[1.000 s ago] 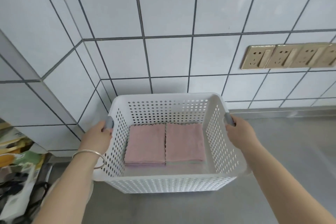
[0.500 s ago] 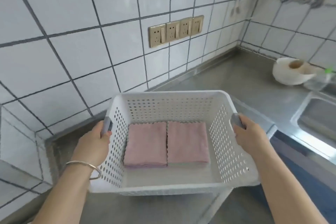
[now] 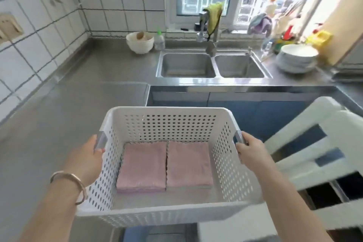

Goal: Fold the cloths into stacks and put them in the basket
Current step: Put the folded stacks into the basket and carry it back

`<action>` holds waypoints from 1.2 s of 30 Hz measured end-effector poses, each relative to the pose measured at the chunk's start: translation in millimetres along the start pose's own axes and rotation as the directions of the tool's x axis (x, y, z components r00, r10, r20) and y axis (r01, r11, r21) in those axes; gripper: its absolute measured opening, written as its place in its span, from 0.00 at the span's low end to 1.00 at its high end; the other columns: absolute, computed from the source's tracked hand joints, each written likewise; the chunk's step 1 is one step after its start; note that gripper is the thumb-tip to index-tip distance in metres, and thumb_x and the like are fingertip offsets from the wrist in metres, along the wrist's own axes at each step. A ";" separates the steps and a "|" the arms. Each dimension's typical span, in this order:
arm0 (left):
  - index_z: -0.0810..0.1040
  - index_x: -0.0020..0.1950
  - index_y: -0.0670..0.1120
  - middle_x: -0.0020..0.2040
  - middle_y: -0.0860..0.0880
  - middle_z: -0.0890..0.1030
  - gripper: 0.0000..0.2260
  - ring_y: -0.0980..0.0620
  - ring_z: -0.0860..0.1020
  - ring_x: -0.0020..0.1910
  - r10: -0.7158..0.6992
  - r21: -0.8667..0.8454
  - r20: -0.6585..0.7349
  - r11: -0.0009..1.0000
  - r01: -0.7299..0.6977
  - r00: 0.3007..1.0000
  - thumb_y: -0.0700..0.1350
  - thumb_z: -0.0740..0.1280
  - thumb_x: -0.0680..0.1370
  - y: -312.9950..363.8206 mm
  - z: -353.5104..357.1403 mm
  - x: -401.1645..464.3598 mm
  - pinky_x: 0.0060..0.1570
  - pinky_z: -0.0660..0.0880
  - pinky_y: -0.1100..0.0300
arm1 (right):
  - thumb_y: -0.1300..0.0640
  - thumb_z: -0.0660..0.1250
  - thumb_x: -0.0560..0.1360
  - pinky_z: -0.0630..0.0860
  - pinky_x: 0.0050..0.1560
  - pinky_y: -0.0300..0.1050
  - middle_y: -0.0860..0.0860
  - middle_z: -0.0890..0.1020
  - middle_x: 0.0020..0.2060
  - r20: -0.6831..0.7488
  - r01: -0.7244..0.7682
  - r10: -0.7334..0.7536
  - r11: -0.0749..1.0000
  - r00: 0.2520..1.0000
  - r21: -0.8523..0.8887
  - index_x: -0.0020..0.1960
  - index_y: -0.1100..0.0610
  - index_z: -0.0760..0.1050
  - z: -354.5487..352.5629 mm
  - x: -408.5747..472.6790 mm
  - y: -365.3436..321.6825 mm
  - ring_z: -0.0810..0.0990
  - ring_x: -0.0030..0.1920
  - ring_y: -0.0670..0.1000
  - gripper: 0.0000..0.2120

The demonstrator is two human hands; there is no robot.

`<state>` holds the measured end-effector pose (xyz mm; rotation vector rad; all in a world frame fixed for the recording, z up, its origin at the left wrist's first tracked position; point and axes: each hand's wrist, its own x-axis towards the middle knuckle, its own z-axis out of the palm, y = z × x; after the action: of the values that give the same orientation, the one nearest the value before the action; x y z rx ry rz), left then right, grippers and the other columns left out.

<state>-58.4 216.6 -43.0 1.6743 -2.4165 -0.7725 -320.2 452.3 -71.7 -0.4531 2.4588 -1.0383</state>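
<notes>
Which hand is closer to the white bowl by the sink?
Left. The left hand grips the basket's left handle, on the same side as the white bowl far ahead on the counter. The right hand grips the right handle, farther across from it.

Windowsill clutter [image 3: 282, 25] blurred; white chair [image 3: 318, 155] cut off at right edge.

head-worn view, looking down, close
</notes>
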 end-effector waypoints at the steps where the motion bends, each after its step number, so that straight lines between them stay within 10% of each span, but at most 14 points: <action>1: 0.67 0.68 0.48 0.48 0.40 0.78 0.16 0.43 0.75 0.37 0.041 0.023 0.033 0.999 -0.041 0.999 0.45 0.53 0.81 13.3 9.1 -6.4 0.35 0.69 0.54 | 0.63 0.56 0.76 0.68 0.33 0.42 0.51 0.79 0.35 -0.027 -0.025 0.026 0.999 0.999 0.023 0.51 0.50 0.76 -13.8 -10.3 16.1 0.72 0.33 0.50 0.13; 8: 0.71 0.66 0.46 0.51 0.38 0.79 0.15 0.40 0.75 0.46 0.299 0.035 0.191 0.950 -0.311 0.935 0.41 0.57 0.80 126.4 88.4 -73.5 0.46 0.72 0.51 | 0.61 0.57 0.76 0.72 0.39 0.44 0.52 0.80 0.44 -0.220 -0.241 0.273 0.957 0.937 0.162 0.59 0.50 0.75 -123.9 -92.5 140.0 0.77 0.43 0.52 0.15; 18: 0.73 0.57 0.49 0.42 0.43 0.80 0.10 0.44 0.77 0.38 0.467 -0.065 0.392 0.873 -0.483 0.793 0.40 0.57 0.79 241.2 201.3 -263.4 0.33 0.69 0.58 | 0.59 0.52 0.77 0.71 0.38 0.46 0.50 0.79 0.44 -0.339 -0.412 0.423 0.905 0.840 0.109 0.57 0.48 0.72 -291.4 -242.7 301.7 0.77 0.42 0.52 0.15; 28: 0.68 0.49 0.50 0.30 0.51 0.74 0.05 0.55 0.70 0.27 0.698 -0.161 0.569 0.614 -0.773 0.436 0.40 0.58 0.80 387.2 290.6 -418.9 0.27 0.63 0.65 | 0.61 0.54 0.78 0.72 0.40 0.48 0.53 0.79 0.36 -0.516 -0.553 0.615 0.780 0.596 0.293 0.50 0.50 0.73 -418.0 -368.5 432.9 0.77 0.38 0.57 0.11; 36: 0.66 0.34 0.48 0.27 0.50 0.71 0.14 0.53 0.68 0.26 0.823 -0.281 0.488 0.462 -0.841 0.290 0.38 0.59 0.78 521.2 339.1 -471.1 0.27 0.64 0.63 | 0.62 0.56 0.77 0.67 0.36 0.46 0.56 0.74 0.29 -0.597 -0.540 0.671 0.729 0.440 0.422 0.49 0.55 0.75 -502.3 -380.9 478.0 0.71 0.31 0.55 0.10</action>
<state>-438.8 896.6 -4.0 -0.1440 -3.0953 -1.0770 -309.9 1240.9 -9.2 1.0915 2.7276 -1.1972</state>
